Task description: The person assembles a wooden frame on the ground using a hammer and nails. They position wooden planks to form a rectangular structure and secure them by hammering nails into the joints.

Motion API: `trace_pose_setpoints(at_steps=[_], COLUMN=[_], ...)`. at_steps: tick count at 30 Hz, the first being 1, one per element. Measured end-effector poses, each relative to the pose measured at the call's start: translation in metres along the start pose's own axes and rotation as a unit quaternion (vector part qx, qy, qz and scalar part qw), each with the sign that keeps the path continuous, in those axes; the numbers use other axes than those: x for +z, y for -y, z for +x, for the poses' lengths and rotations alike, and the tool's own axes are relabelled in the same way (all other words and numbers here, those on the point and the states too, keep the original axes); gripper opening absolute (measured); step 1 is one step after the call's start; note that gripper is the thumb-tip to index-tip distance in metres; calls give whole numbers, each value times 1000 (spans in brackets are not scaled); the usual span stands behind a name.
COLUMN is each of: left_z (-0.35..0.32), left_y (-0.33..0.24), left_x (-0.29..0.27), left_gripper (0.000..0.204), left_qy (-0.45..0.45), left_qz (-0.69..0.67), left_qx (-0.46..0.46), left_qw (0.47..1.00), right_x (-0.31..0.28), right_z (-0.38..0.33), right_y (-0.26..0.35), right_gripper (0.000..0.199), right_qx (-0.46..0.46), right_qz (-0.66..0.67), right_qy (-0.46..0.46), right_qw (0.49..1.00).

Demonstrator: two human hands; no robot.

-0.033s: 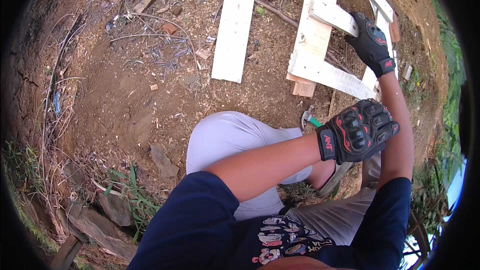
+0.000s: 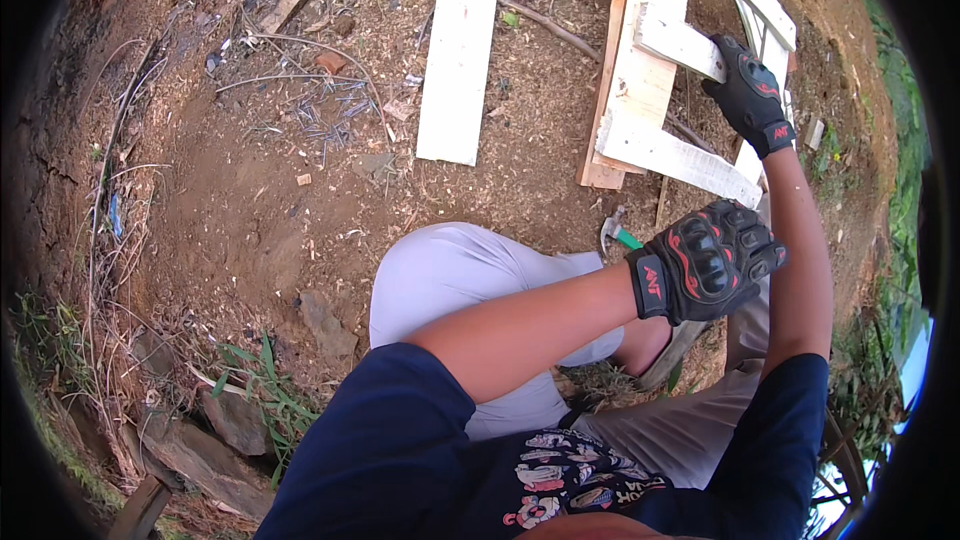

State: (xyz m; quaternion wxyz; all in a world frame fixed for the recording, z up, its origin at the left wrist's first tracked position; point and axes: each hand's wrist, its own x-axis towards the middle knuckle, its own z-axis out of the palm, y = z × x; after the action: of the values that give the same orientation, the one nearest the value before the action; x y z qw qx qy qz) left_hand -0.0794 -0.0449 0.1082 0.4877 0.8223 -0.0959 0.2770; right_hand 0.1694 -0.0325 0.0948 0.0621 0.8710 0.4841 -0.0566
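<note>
At the upper right a white-painted wooden frame (image 2: 676,153) of joined boards lies over the ground. My right hand (image 2: 748,95), in a black glove with red trim, is closed on the end of its short crosspiece (image 2: 680,44). In a matching glove, my left hand (image 2: 708,262) sits back-up below the frame's near corner, beside my right forearm. Its fingers are bent; whatever they hold is hidden beneath. Just left of that glove lies a claw hammer (image 2: 625,237) with a green handle, partly covered.
A loose white plank (image 2: 460,55) lies left of the frame, and a brown board (image 2: 605,90) sticks out along the frame's left side. Scattered nails (image 2: 330,120) lie on the dirt among wood chips. Rocks (image 2: 235,415) and weeds are at lower left.
The frame has shifted a little to the right and nearer me, with my right hand on it. More of the brown board now shows at its left. My left hand has moved slightly left.
</note>
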Motion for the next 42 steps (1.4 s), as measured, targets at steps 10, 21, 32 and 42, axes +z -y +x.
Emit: trace_pose_setpoints(at_steps=[10, 21, 32, 42], left_z=[-17, -38, -37, -37], left_y=[14, 27, 32, 37], left_x=[26, 33, 33, 31], left_gripper=[35, 38, 39, 36], left_qy=[157, 357, 374, 381], left_qz=[25, 9, 34, 45], left_qx=[-77, -161, -182, -201], left_qw=[984, 920, 909, 901], right_x=[98, 162, 173, 160], right_z=[-80, -60, -52, -54], right_y=[-119, -118, -104, -88], right_gripper=[65, 60, 53, 55], right_qx=[53, 53, 44, 28], right_qz=[-47, 8, 45, 40], right_qy=[18, -12, 6, -2], right_qw=[997, 998, 998, 999])
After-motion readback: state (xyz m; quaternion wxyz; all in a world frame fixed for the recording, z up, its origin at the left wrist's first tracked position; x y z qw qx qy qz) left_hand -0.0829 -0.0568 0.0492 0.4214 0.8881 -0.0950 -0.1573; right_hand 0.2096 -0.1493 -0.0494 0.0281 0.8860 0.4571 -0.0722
